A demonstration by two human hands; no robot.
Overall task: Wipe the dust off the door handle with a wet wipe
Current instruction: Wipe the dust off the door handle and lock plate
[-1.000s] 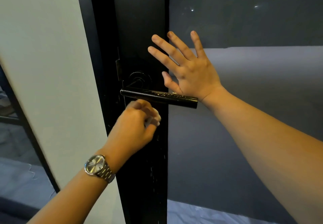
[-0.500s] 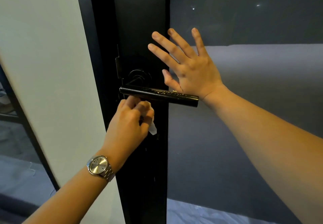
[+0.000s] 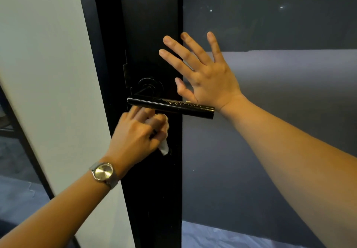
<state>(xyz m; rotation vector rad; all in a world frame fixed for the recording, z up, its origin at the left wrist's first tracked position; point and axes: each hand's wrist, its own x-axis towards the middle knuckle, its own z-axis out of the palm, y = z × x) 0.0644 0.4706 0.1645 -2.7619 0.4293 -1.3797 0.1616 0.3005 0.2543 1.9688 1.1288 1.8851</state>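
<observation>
A black bar-shaped door handle (image 3: pixel 171 106) runs level across the black door frame (image 3: pixel 152 35), with pale dust specks on its top towards the right. My left hand (image 3: pixel 135 133), with a wristwatch on the wrist, is closed around a white wet wipe (image 3: pixel 163 148) just under the handle's left part; its fingertips touch the underside. A corner of the wipe hangs below the fingers. My right hand (image 3: pixel 204 73) rests flat with fingers spread on the door above and behind the handle's right half.
A frosted grey glass panel (image 3: pixel 270 112) fills the door to the right. A pale wall (image 3: pixel 44 64) stands to the left, with a dark-framed pane and grey floor beyond it at the far left.
My left hand with the wipe has risen from below the handle until its fingers touch the underside. My right hand has stayed flat on the door.
</observation>
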